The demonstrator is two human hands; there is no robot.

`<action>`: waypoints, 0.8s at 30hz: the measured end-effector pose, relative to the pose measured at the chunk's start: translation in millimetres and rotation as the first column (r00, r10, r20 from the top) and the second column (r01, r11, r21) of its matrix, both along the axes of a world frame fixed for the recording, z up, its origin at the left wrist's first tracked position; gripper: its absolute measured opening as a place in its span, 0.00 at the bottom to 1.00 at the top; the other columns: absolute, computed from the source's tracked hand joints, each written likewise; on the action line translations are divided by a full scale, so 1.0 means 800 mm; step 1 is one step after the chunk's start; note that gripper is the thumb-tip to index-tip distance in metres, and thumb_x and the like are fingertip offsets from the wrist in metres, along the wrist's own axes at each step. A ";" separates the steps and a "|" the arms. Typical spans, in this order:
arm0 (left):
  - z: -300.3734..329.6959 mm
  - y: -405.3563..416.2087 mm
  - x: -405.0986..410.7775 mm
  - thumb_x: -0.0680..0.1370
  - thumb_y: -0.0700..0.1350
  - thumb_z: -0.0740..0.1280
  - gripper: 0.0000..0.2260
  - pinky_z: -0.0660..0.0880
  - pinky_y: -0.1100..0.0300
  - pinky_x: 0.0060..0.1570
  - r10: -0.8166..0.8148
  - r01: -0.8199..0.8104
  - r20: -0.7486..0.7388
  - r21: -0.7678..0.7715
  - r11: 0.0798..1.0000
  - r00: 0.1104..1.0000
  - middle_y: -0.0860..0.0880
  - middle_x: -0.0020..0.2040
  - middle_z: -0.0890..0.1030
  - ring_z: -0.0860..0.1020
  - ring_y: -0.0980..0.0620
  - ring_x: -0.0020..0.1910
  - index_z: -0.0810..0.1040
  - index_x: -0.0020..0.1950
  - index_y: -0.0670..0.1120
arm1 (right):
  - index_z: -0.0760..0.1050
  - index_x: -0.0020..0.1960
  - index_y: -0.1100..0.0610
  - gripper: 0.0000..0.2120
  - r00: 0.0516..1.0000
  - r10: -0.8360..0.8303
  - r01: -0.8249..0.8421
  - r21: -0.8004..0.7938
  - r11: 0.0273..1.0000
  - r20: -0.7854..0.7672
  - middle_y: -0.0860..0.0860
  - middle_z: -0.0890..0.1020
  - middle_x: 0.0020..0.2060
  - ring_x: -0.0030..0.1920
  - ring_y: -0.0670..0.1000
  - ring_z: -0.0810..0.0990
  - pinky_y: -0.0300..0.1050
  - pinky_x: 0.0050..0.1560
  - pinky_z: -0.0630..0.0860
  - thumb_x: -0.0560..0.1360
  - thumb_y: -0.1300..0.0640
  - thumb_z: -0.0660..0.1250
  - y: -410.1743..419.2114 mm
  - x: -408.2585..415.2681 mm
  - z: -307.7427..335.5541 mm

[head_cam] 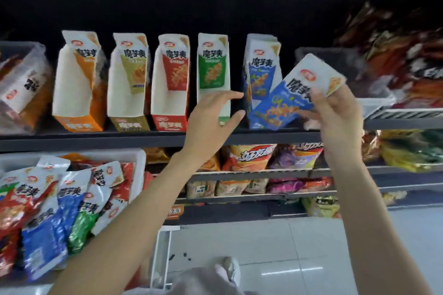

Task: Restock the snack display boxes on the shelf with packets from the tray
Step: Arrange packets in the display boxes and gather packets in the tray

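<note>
1. Tray (137, 158) — lower left, heaped with mixed packets, within reach of the shelf.
2. Left hand (211, 117) — grip spread, empty, poised by the blue display box (260, 72), likely to steady it.
3. Right hand (340, 115) — grip pinching a blue packet (294, 93), tilted toward that matching box on the shelf (96, 139).

We see glossy foil-plastic packets (48, 211) heaped in the white plastic tray (136, 163) at eight o'clock, matt cardboard display boxes (79, 84) on the dark matt shelf (143, 137), and smooth, shiny floor tiles (287, 258) at five o'clock.
</note>
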State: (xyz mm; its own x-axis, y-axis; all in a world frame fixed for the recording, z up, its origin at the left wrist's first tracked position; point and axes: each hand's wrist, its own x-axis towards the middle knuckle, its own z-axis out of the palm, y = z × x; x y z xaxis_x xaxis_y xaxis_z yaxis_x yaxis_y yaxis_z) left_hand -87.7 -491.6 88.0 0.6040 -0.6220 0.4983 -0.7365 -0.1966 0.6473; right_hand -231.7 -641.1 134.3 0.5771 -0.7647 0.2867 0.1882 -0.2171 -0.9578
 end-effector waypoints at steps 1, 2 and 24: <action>-0.003 -0.016 0.003 0.77 0.51 0.67 0.16 0.66 0.59 0.61 0.018 -0.022 0.058 0.074 0.997 0.998 0.53 0.60 0.78 0.73 0.52 0.61 0.76 0.63 0.49 | 0.74 0.59 0.56 0.08 0.999 -0.032 0.032 -0.007 0.999 0.041 0.48 0.83 0.51 0.53 0.49 0.82 0.42 0.45 0.81 0.80 0.62 0.62 -0.020 0.003 0.006; -0.005 -0.031 0.006 0.76 0.53 0.66 0.18 0.63 0.58 0.62 0.041 -0.060 0.128 0.150 0.987 0.991 0.52 0.62 0.77 0.72 0.51 0.63 0.75 0.64 0.50 | 0.73 0.59 0.58 0.08 0.996 -0.056 0.057 -0.009 0.998 0.074 0.50 0.82 0.51 0.54 0.49 0.82 0.42 0.45 0.81 0.80 0.61 0.61 -0.038 0.010 0.012; -0.009 -0.103 0.030 0.78 0.55 0.61 0.23 0.60 0.52 0.59 0.156 -0.322 0.354 0.478 0.817 0.922 0.53 0.63 0.76 0.68 0.48 0.64 0.66 0.72 0.50 | 0.78 0.47 0.58 0.05 0.945 -0.241 0.043 -0.641 0.766 -0.223 0.52 0.79 0.49 0.45 0.46 0.78 0.32 0.42 0.74 0.73 0.64 0.68 -0.141 0.155 -0.017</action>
